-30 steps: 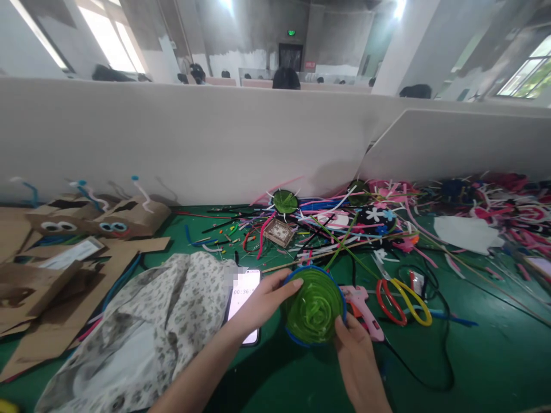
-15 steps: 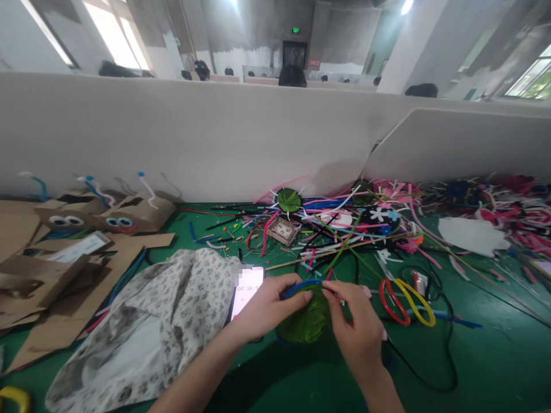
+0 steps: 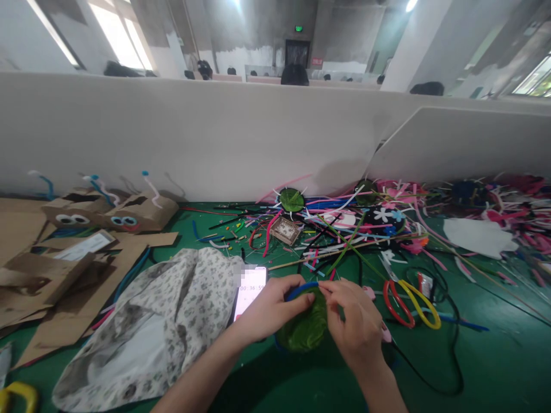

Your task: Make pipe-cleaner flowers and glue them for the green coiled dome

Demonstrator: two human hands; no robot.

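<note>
A round green woven piece (image 3: 305, 328) with a blue rim (image 3: 301, 288) lies on the green table (image 3: 482, 373) in front of me. My left hand (image 3: 267, 310) grips its left side, thumb on the blue rim. My right hand (image 3: 355, 321) covers its right side, fingertips pinching the rim's top edge. A phone (image 3: 251, 288) with a lit timer screen lies just left of my left hand, partly under it.
Floral cloth (image 3: 146, 332) lies at the lower left, cardboard figures with eyes (image 3: 120, 215) beyond it. Scissors with red and yellow handles (image 3: 407, 298) and a pink glue gun (image 3: 379, 295) sit right of my hands. Coloured sticks and strips (image 3: 344, 229) clutter the back, before a white partition (image 3: 215, 132).
A second ago the green piece faced up, held at its sides. My right hand has since moved up onto its blue rim, and the piece now sits tilted lower under both hands.
</note>
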